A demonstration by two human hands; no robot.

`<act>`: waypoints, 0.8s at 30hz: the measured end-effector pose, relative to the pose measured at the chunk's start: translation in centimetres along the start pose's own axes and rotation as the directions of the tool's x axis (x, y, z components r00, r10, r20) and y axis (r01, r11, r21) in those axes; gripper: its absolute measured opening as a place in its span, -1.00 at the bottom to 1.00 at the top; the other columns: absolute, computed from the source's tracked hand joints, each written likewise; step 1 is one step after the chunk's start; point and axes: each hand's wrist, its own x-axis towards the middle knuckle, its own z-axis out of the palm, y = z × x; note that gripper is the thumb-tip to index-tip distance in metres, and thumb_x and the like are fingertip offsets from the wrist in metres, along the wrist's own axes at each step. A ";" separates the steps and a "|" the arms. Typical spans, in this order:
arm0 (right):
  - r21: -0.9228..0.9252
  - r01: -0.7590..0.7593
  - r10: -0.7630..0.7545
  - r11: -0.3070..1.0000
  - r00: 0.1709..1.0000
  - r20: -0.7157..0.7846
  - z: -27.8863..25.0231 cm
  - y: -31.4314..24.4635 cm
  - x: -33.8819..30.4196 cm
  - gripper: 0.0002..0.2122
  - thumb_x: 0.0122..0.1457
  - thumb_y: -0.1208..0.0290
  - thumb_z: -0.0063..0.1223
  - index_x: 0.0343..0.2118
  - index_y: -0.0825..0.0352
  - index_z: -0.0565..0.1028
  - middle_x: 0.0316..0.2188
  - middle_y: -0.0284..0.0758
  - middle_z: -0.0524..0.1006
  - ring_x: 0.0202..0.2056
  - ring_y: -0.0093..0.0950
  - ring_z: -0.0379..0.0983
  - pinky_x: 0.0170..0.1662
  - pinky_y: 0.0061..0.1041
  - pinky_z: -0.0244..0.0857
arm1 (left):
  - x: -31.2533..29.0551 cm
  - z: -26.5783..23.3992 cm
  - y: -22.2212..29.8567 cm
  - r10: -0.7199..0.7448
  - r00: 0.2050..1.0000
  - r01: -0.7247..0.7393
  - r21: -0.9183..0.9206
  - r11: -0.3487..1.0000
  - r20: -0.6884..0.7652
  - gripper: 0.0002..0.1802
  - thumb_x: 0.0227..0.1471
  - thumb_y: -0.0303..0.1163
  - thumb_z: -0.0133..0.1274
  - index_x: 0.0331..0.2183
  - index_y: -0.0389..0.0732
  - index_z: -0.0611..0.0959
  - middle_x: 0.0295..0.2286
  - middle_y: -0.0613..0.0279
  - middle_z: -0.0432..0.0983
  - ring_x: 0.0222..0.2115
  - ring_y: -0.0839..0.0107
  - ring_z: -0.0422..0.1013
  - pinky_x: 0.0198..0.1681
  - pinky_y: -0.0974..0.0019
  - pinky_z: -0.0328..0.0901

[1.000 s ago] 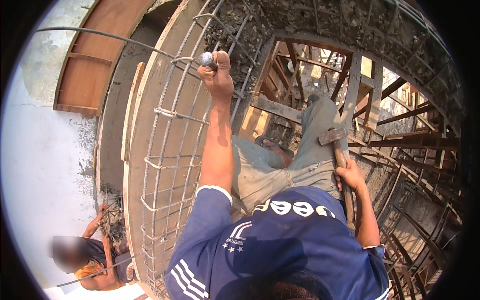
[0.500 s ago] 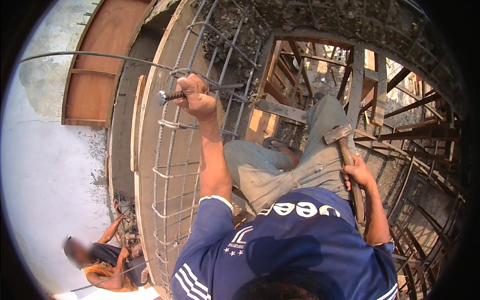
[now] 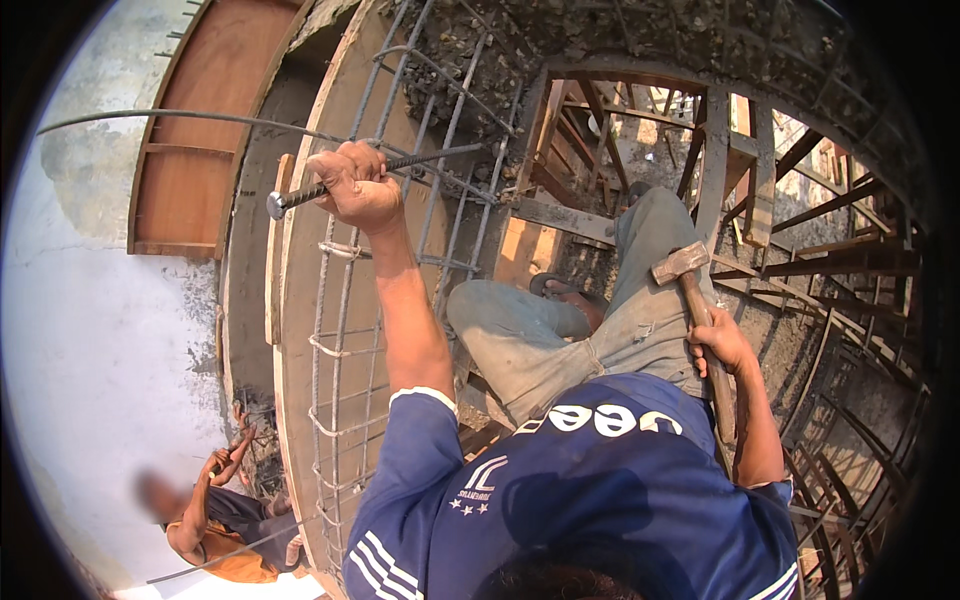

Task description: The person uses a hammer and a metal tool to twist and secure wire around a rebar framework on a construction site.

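My left hand [image 3: 358,188] is closed round a dark ribbed steel bar [image 3: 436,157] with a shiny, flattened near end that sticks out to the left. The bar's other end reaches over the upright cage of tied rebar [image 3: 342,250], and I cannot tell whether they touch. At the right, my right hand [image 3: 724,342] grips the wooden handle of a hammer [image 3: 680,263]. The hammer's rusty metal head rests over my trouser leg, well apart from the bar.
A long thin rod [image 3: 215,116] juts out left from the cage. Beside the cage runs a board [image 3: 300,330]. At lower left another person [image 3: 200,535] sits by the pale wall [image 3: 100,340]. Timber framing [image 3: 708,170] surrounds an opening beyond my legs.
My left hand has moved left and slightly up with the ribbed steel bar. My right hand and the hammer have barely shifted. The other person's arms have come up together.
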 end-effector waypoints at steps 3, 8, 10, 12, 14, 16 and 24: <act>-0.009 -0.006 0.006 1.000 1.000 0.014 -0.1 0.0 0.1 -0.83 0.02 0.57 0.05 -0.34 0.37 0.31 -0.71 -0.30 0.38 -0.81 -0.46 0.32 -0.78 -0.39 0.31 | -0.1 0.1 -1.7 0.030 1.000 -0.030 0.043 0.999 0.009 -0.35 0.33 0.13 -0.21 -0.67 -0.02 0.10 -0.75 0.44 -0.09 -0.74 0.54 -0.11 -0.65 0.40 -0.06; -0.010 0.008 -0.008 1.000 1.000 0.009 -0.2 -0.3 0.3 -0.84 0.01 0.58 0.05 -0.36 0.37 0.32 -0.71 -0.30 0.37 -0.80 -0.46 0.32 -0.77 -0.40 0.31 | 0.2 -0.3 -3.8 -0.251 0.968 0.252 -0.117 0.961 0.022 -0.36 0.33 0.08 -0.16 -0.68 -0.03 0.11 -0.76 0.41 -0.05 -0.73 0.51 -0.08 -0.64 0.36 -0.05; -0.003 -0.010 0.010 1.000 1.000 0.018 -0.3 0.4 0.0 -0.84 0.01 0.57 0.06 -0.36 0.36 0.32 -0.71 -0.31 0.37 -0.80 -0.47 0.32 -0.77 -0.40 0.31 | 0.3 -0.5 -2.3 -0.283 0.959 0.284 -0.123 0.951 0.031 -0.36 0.32 0.06 -0.13 -0.68 -0.05 0.11 -0.78 0.40 -0.03 -0.75 0.54 -0.04 -0.67 0.39 -0.07; -0.001 -0.009 0.009 1.000 1.000 0.025 -0.2 0.2 0.1 -0.84 0.01 0.57 0.06 -0.37 0.36 0.32 -0.71 -0.31 0.37 -0.80 -0.47 0.32 -0.77 -0.40 0.32 | 0.9 -0.4 -1.3 -0.190 0.981 0.193 -0.085 0.977 0.048 -0.36 0.33 0.07 -0.15 -0.67 -0.05 0.11 -0.77 0.41 -0.03 -0.76 0.54 -0.07 -0.68 0.39 -0.07; 0.011 0.005 -0.005 1.000 1.000 0.010 -0.1 0.1 -0.1 -0.84 0.01 0.58 0.05 -0.36 0.37 0.32 -0.71 -0.30 0.38 -0.80 -0.46 0.32 -0.77 -0.39 0.31 | 1.2 -0.4 -1.1 -0.094 0.992 0.099 -0.049 0.994 0.079 -0.39 0.34 0.09 -0.20 -0.65 -0.04 0.14 -0.76 0.42 -0.06 -0.74 0.54 -0.10 -0.65 0.38 -0.06; 0.028 0.004 -0.005 1.000 1.000 0.006 -0.2 0.1 0.0 -0.84 0.00 0.61 0.03 -0.35 0.39 0.32 -0.70 -0.30 0.38 -0.79 -0.45 0.33 -0.77 -0.37 0.30 | 0.3 0.4 -1.9 -0.062 0.995 0.062 0.000 0.998 0.083 -0.39 0.35 0.07 -0.21 -0.65 -0.05 0.14 -0.76 0.42 -0.03 -0.75 0.55 -0.08 -0.67 0.38 -0.06; -0.205 0.227 -0.238 0.952 0.971 -0.029 2.3 -0.8 -3.1 -0.74 0.03 0.55 0.06 -0.19 0.41 0.37 -0.66 -0.42 0.37 -0.73 -0.56 0.34 -0.66 -0.54 0.24 | -7.9 7.0 -0.7 0.075 0.867 -0.213 0.230 0.950 0.493 -0.34 0.30 -0.05 -0.04 -0.70 -0.18 0.14 -0.75 0.34 0.02 -0.73 0.50 0.01 -0.65 0.30 -0.08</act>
